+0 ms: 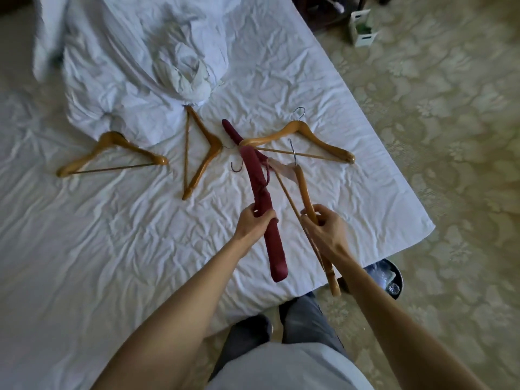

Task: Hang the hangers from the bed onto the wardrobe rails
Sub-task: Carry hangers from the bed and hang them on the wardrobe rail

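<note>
Dim, soft daylight; wide-angle bend at edges, top-left corner blurred, w/ faint shadows in sheet [112, 226] creases.

Both forearms are bare from the elbow down, with no sleeves, watch or rings showing on the left hand [254, 220] or the right hand [323, 223]. A pale grey-white top [284, 367] covers the torso. Below it are dark grey trousers [304, 319] and a dark shoe [253, 327].

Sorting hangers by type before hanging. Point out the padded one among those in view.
The dark red padded hanger, gripped by the left hand. It is fabric-covered; the others, like the wooden hanger in the right hand, are bare wood.
</note>
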Motion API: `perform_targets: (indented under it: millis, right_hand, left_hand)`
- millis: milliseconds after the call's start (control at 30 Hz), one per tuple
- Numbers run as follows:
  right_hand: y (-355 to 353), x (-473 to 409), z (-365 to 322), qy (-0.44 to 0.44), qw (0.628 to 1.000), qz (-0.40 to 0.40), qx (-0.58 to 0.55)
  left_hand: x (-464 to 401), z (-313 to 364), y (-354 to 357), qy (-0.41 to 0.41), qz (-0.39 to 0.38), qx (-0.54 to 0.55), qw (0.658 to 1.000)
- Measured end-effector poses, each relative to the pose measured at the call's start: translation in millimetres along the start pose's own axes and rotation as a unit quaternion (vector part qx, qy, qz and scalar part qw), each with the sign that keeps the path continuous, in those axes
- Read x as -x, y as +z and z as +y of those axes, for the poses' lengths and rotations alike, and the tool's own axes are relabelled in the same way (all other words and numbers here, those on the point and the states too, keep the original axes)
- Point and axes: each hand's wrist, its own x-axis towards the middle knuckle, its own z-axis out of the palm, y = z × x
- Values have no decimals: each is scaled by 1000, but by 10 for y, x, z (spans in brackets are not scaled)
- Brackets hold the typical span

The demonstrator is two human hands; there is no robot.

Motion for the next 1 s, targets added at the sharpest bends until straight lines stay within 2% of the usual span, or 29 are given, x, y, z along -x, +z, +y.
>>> perform_targets:
  millis: [233,333,467,600,767,1000]
  right_hand:
    - [455,549,-774,-72,997,-9,-28]
    - [599,694,-1037,-96,994,-19,-40]
    - [749,825,-1341,-145,986,-70,-48]
    - [942,950,-1673,-193,968,-158,-28]
    - [1388,1256,-2156,-269,914,-303,18]
    - [2253,2355,-2651,-371,799,-472,32]
  left_hand:
    - [749,182,-569,78,-4,43,996]
    - [984,186,-810,91,17,47,995]
    - [1283,166,-1099,98,90,62,989]
    - [1626,110,-1423,91,189,90,974]
    - [2277,-83,-1891,90,320,154,931]
    - [3525,-567,-2571,85,489,234,836]
